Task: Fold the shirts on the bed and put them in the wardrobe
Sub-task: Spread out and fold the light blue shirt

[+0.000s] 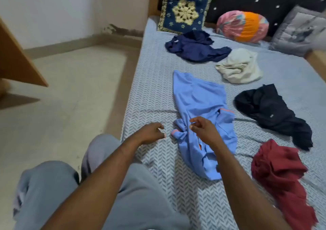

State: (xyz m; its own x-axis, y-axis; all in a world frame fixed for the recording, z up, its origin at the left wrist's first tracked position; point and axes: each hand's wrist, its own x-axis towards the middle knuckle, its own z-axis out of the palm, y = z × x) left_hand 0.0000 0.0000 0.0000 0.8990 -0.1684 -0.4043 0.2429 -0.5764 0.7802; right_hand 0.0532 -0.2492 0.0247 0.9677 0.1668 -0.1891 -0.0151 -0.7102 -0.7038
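From the head camera, the light blue shirt (199,106) lies crumpled along the near part of the bed (151,81), and everything else is placed from it. Beyond it, toward the headboard, sits a navy shirt (195,47); to its far right a cream shirt (240,65); directly right of it a black shirt (271,113); and to its near right a maroon shirt (280,173). None is folded, and no wardrobe is in sight.

The left hand (151,132) hangs just left of the blue shirt's twisted sleeve, fingers curled loosely with thumb near fingertips, pinching nothing. The right hand (202,129) hovers over the shirt's bunched middle, fingers likewise half-curled and empty; whether it brushes the cloth I cannot tell.

This looks like the very start: reaching for the first shirt to fold. The next move likely calls for pinching the sleeve or shoulder seams with both hands, untwisting the knot-like bunch, and spreading the shirt flat before any fold.
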